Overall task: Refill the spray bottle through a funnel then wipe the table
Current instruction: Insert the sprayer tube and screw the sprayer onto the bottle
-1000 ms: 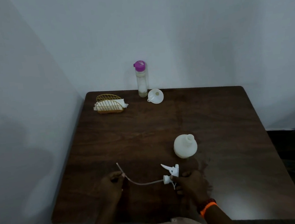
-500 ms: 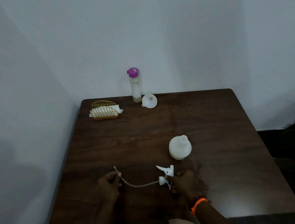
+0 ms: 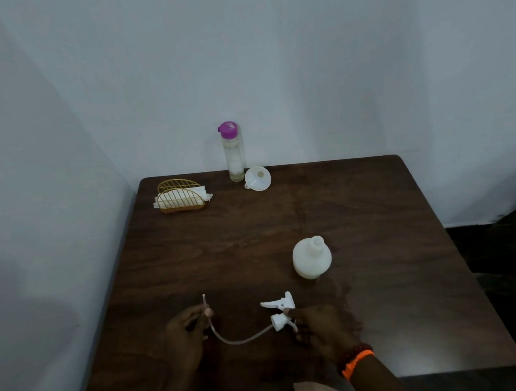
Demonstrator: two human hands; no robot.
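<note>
The white spray bottle (image 3: 311, 257) stands open-necked on the dark wooden table (image 3: 254, 242), right of centre. Its white trigger head (image 3: 279, 309) is off the bottle, low over the table's near side, pinched in my right hand (image 3: 318, 329). The curved dip tube (image 3: 243, 338) runs left from the head to my left hand (image 3: 184, 333), whose fingers grip it near its free end. A white funnel (image 3: 258, 178) lies at the far edge beside a clear refill bottle with a purple cap (image 3: 231, 151).
A gold wire holder with white napkins (image 3: 181, 196) sits at the far left corner. White walls close in behind and on the left. The floor drops off dark past the table's right edge.
Both hands keep their hold on the trigger head and tube, almost unmoved. The view has tilted up, so the table appears lower and smaller.
</note>
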